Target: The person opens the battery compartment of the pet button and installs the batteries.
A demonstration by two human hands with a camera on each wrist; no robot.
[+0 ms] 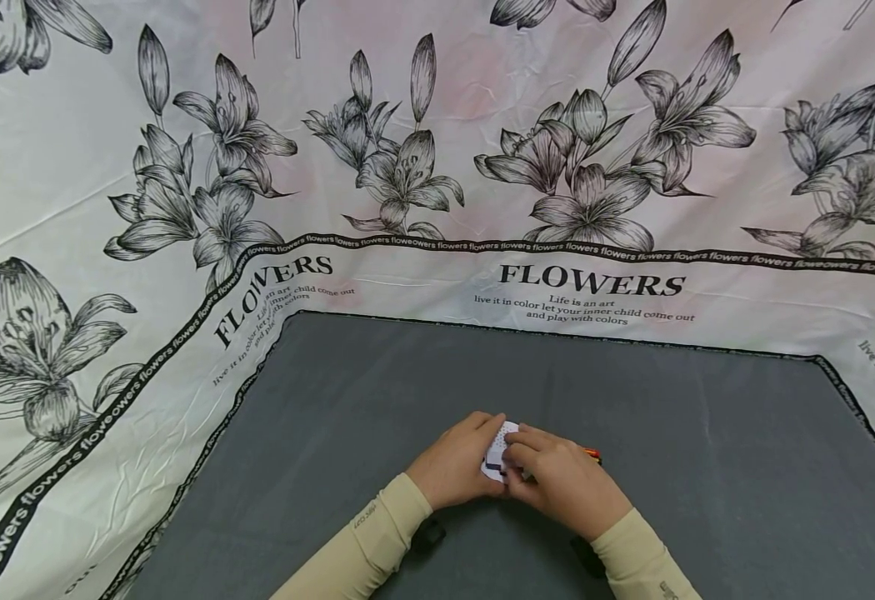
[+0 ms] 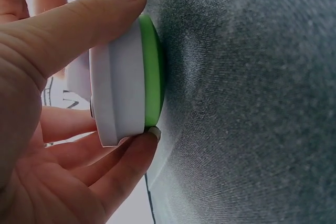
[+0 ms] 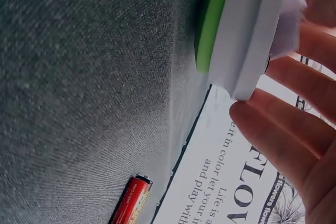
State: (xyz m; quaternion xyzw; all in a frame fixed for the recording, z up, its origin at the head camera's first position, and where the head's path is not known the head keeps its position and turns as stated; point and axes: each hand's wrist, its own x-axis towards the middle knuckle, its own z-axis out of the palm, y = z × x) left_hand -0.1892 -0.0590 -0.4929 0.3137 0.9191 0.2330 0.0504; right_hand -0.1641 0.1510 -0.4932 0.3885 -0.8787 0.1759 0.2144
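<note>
A small white device with a green base (image 2: 152,72) stands on the grey cloth, its white body (image 2: 123,72) facing up. My left hand (image 1: 458,462) grips it, thumb on one side and fingertips at the other. Perforated dots and a dark slot show on its white top (image 1: 502,442). My right hand (image 1: 561,479) bends over the top, thumb and fingers pinching a small pale plastic piece (image 3: 287,24) that stands up from it. The right hand's lower fingers (image 3: 273,135) reach along the device's edge.
A red battery (image 3: 131,200) lies on the cloth just beyond the right hand, mostly hidden by it in the head view. The grey tablecloth (image 1: 670,450) has a white border printed with flowers and lettering (image 1: 591,279).
</note>
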